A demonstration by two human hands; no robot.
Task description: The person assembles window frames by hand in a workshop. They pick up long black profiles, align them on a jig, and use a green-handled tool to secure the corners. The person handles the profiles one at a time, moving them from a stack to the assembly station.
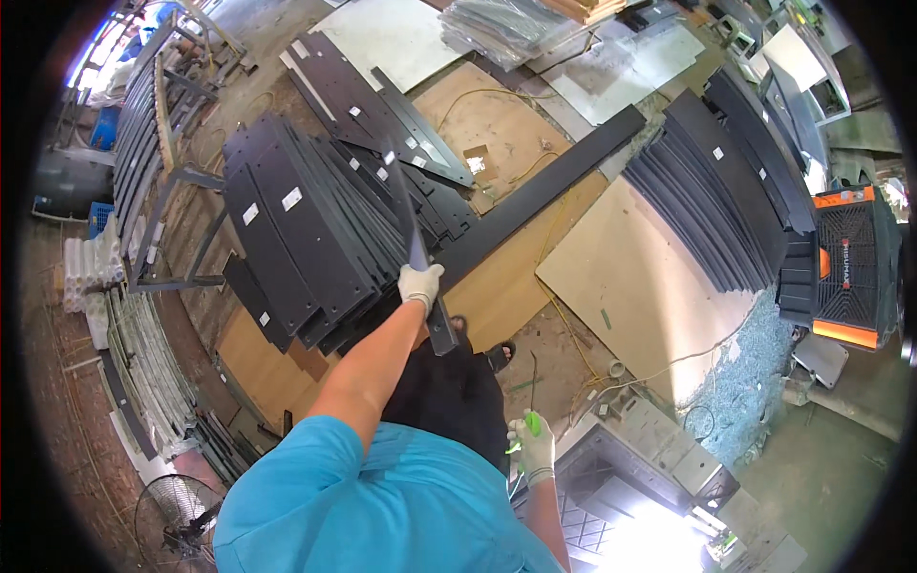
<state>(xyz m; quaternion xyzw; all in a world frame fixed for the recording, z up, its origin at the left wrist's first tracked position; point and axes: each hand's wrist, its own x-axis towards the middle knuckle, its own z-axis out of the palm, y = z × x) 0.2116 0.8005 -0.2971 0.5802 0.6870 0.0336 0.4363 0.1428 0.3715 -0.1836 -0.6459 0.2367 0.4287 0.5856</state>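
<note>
My left hand (419,284), in a white glove, grips a long dark metal panel (411,234) by its edge, holding it tilted over a fanned stack of black metal panels (306,229) on the floor. My right hand (531,445), also gloved, hangs low at my side and is closed on a small bright green tool (527,427). A long black beam (544,191) lies diagonally across plywood just right of the left hand.
A second stack of black panels (716,191) lies at the right. Plywood sheets (630,277), yellow cable, an orange and black machine (845,263), metal racks (153,124) at left, a floor fan (177,511) and a grey moulded part (630,477) surround me.
</note>
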